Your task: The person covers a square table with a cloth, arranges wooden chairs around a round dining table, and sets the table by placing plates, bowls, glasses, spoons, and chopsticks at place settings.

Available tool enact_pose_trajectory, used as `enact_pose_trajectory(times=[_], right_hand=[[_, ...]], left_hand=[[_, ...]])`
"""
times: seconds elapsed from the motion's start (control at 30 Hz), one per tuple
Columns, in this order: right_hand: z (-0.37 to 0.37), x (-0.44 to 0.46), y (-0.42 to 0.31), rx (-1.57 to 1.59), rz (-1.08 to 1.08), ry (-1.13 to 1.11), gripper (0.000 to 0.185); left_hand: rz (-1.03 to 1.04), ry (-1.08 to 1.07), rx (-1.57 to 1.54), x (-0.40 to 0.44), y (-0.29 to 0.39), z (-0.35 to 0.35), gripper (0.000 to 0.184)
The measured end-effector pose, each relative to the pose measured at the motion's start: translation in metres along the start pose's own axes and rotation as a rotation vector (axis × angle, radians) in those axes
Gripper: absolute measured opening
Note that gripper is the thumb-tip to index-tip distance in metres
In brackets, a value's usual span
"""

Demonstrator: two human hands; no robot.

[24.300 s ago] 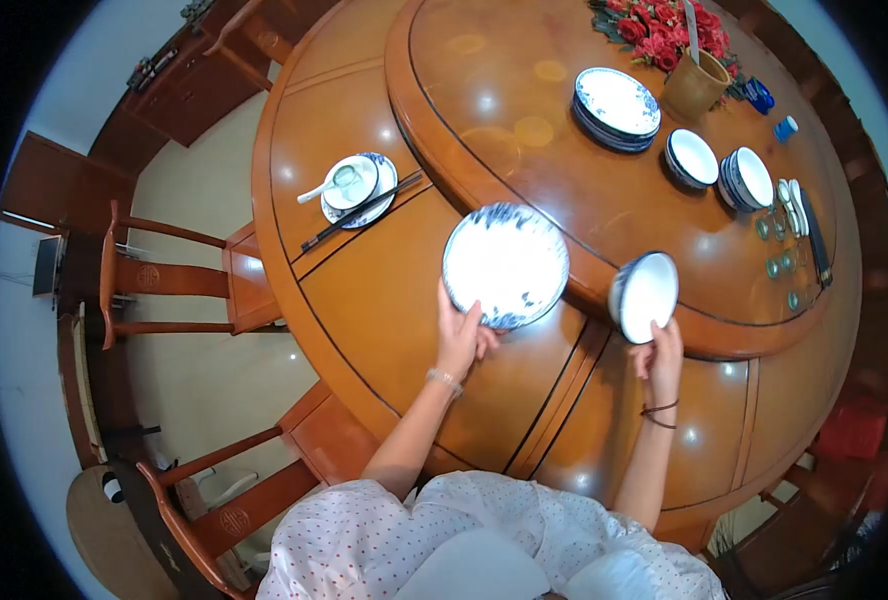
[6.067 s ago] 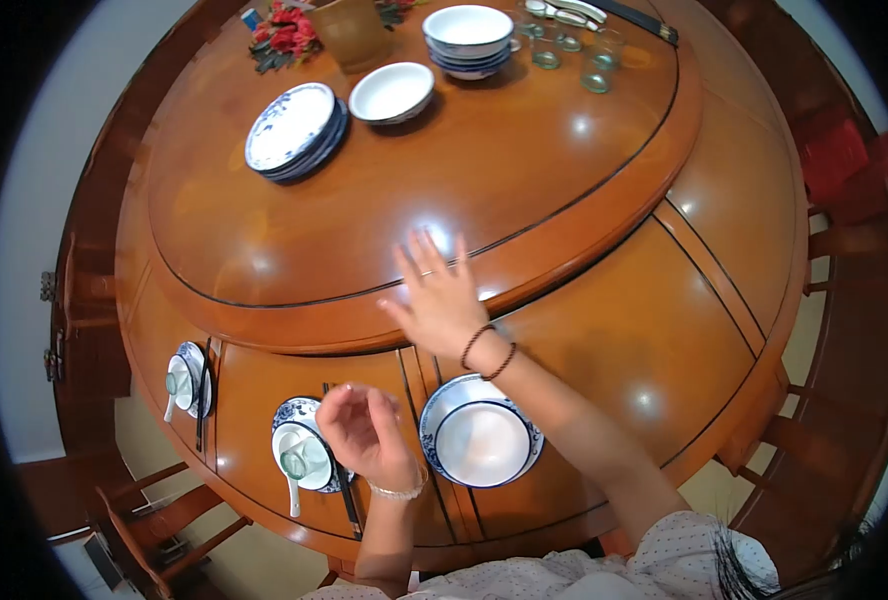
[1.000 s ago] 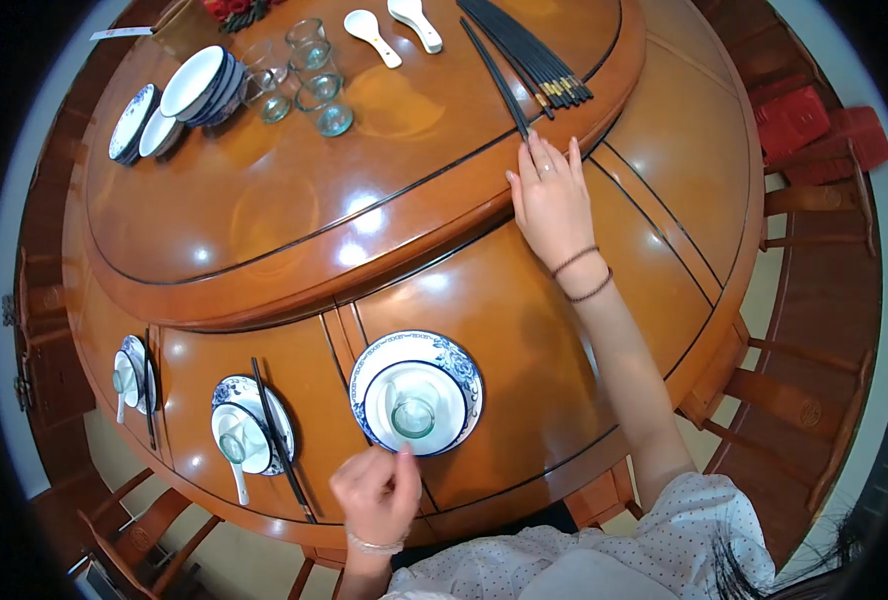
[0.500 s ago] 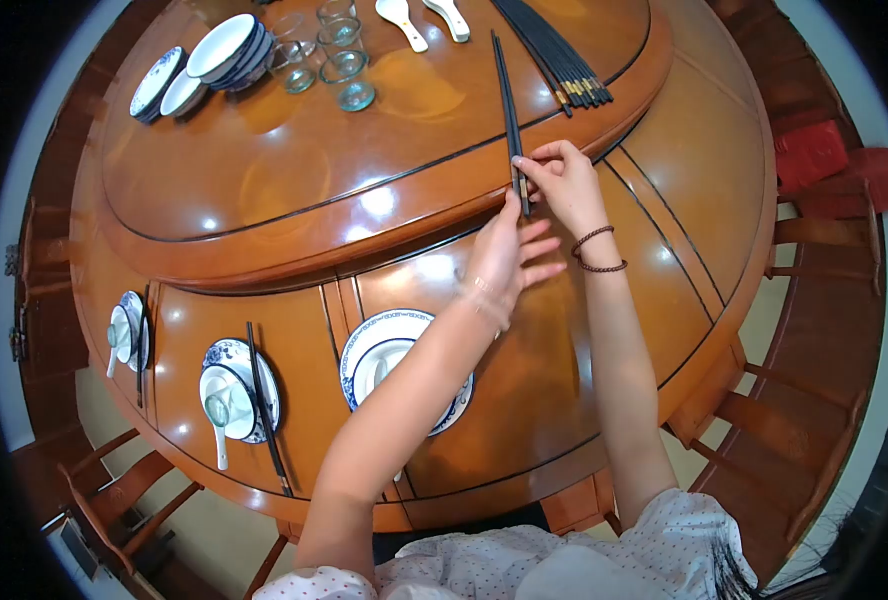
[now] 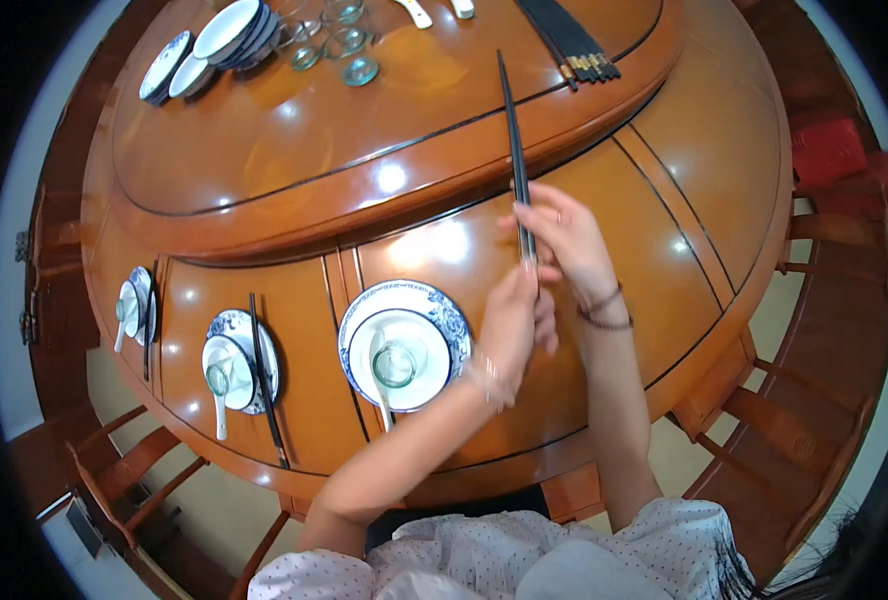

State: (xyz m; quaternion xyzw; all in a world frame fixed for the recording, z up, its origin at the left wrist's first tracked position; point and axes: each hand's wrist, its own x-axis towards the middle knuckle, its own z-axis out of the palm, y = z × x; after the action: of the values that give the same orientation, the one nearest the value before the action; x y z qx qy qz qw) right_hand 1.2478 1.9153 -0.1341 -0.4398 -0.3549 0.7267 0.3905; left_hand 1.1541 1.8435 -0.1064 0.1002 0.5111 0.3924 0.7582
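A pair of black chopsticks point(image 5: 513, 130) points away from me, held over the table's near rim. My right hand point(image 5: 567, 240) pinches them along their lower part, thumb on top. Around their near ends my left hand point(image 5: 516, 325) is closed. Left of that hand lies a blue-and-white plate point(image 5: 449, 315), bearing a white bowl point(image 5: 360, 340). A small glass point(image 5: 395, 366) and a white spoon point(image 5: 380, 385) rest in the bowl, the spoon's handle toward me.
Two more settings, with a nearer plate point(image 5: 267, 350) and a farther plate point(image 5: 145, 280), stand leftward with chopsticks. On the raised turntable point(image 5: 314, 175) are stacked bowls point(image 5: 229, 35), several glasses point(image 5: 360, 70) and a fan of chopsticks point(image 5: 569, 40). Wooden chairs point(image 5: 129, 470) surround the table.
Both hands have drawn the chopsticks toward me. My left fingers, spread before, have curled in at the near ends. The left forearm no longer covers the nearby plate's middle.
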Motion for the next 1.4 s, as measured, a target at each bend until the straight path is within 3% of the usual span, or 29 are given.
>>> enact_pose_trajectory(times=[0.03,0.17,0.27,0.37,0.77,1.07,1.13,1.4], right_hand=[[0.006,-0.018,0.006,0.128,0.045,-0.05,0.034],[0.03,-0.084,0.042,0.093,0.131,-0.038,0.027],[0.048,-0.114,0.053,0.052,0.349,-0.107,0.024],[0.054,-0.134,0.082,0.085,0.371,-0.163,0.019],[0.05,-0.14,0.099,-0.105,0.292,-0.131,0.017],[0.048,-0.141,0.114,-0.108,0.299,-0.166,0.02],[0.05,-0.139,0.117,-0.187,0.229,-0.18,0.02],[0.056,-0.128,0.109,-0.321,0.295,-0.173,0.018]], left_hand=[[-0.012,-0.015,0.0,-0.021,-0.006,-0.002,0.029],[-0.087,-0.029,-0.034,-0.08,-0.052,-0.035,0.027],[-0.143,-0.015,-0.06,-0.113,-0.085,-0.063,0.03],[-0.199,-0.027,-0.056,-0.13,-0.104,-0.085,0.033],[-0.173,-0.192,-0.101,-0.12,-0.13,-0.105,0.029],[-0.183,-0.147,-0.199,-0.119,-0.149,-0.11,0.033],[-0.197,-0.132,-0.198,-0.119,-0.146,-0.113,0.033],[-0.223,-0.143,-0.218,-0.118,-0.148,-0.126,0.036]])
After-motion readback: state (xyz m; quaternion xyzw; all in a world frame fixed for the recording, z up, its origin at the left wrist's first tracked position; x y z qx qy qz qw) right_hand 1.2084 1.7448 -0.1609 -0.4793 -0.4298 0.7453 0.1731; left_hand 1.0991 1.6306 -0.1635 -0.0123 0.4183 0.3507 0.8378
